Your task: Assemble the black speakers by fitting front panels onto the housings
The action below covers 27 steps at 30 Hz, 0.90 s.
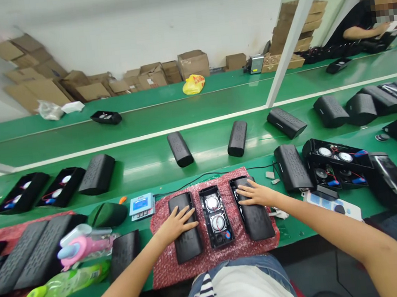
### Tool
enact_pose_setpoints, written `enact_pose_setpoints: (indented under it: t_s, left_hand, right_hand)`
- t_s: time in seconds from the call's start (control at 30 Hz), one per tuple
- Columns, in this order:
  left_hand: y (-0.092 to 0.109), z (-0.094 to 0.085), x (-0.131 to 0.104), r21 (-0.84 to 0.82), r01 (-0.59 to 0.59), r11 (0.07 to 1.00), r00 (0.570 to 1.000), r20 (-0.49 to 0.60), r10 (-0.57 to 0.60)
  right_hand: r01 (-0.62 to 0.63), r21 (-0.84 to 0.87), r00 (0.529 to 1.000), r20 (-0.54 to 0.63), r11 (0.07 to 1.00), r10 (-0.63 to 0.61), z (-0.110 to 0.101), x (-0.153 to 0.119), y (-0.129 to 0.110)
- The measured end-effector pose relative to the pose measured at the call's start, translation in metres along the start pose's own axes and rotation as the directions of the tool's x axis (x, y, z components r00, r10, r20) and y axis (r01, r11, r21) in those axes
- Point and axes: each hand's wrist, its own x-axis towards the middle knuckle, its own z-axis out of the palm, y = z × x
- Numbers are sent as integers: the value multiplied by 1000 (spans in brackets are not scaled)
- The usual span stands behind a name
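My left hand [178,224] lies with spread fingers on a black speaker casing [189,247] at the left of the red bubble wrap [216,264]. On another black casing [259,221], at the right of the wrap, my right hand [255,193] rests flat, fingers apart. Between the two sits an open speaker housing [215,216], showing two round white-faced drivers, wires and a blue and red part near its lower end. The undersides of both touched casings are hidden.
A small blue-screened device [141,206], a green bottle [65,284] and a pink bottle [84,249] stand at left. Opened housings [339,152] lie at right. More casings [180,149] sit on the green conveyor beyond. Cardboard boxes [193,65] line the wall; a person [359,27] sits far right.
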Motion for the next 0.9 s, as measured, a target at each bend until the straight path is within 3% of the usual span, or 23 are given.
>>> enact_pose_setpoints:
  t_s: [0.07,0.13,0.17,0.23,0.3,0.33,0.4,0.47,0.57,0.6,0.67,0.73,0.8,0.83,0.9]
  left_hand:
    - [6,8,-2,10,68,998,994,-92,-67]
    - [15,20,-4,-9,251,968,945,-215,-247]
    - [21,27,-3,-56,375,926,885,-276,-375]
    - [36,41,1,-228,585,779,703,-337,-627]
    - [51,54,10,-385,680,624,532,-326,-781]
    - [57,59,14,-428,698,574,479,-318,-818]
    - [63,62,20,-471,702,534,430,-317,-845]
    - [58,61,17,-540,628,560,453,-332,-828]
    - [36,55,-4,-761,323,563,514,-359,-779]
    - [27,54,-14,-840,192,508,516,-354,-780]
    - [13,53,-38,-953,-51,299,531,-279,-800]
    - [6,54,-59,-979,-203,33,598,-151,-787]
    - [7,57,-73,-952,-248,-178,685,-43,-727]
    - [9,58,-76,-937,-256,-237,712,-17,-702]
    - [15,60,-76,-928,-271,-256,729,-24,-684]
  right_hand:
    - [-125,-68,991,-54,990,122,7,3,-6]
    - [-363,-101,928,-125,926,350,16,5,-21]
    - [-497,-81,861,-167,864,480,22,6,-30]
    - [-712,14,680,-232,702,695,35,12,-52]
    - [-815,105,531,-256,569,808,48,19,-73]
    - [-839,132,485,-259,528,835,54,22,-80]
    - [-850,168,446,-274,499,852,63,26,-87]
    - [-825,238,449,-275,513,850,66,24,-83]
    - [-712,472,467,-236,520,852,64,11,-66]
    - [-644,572,470,-228,508,853,63,5,-60]
    - [-475,749,464,-233,462,855,61,-7,-49]
    - [-318,854,440,-251,411,862,61,-18,-42]
    - [-221,906,421,-246,362,873,63,-25,-39]
    - [-191,921,419,-236,340,877,64,-27,-38]
    - [-177,934,410,-218,311,886,66,-28,-38]
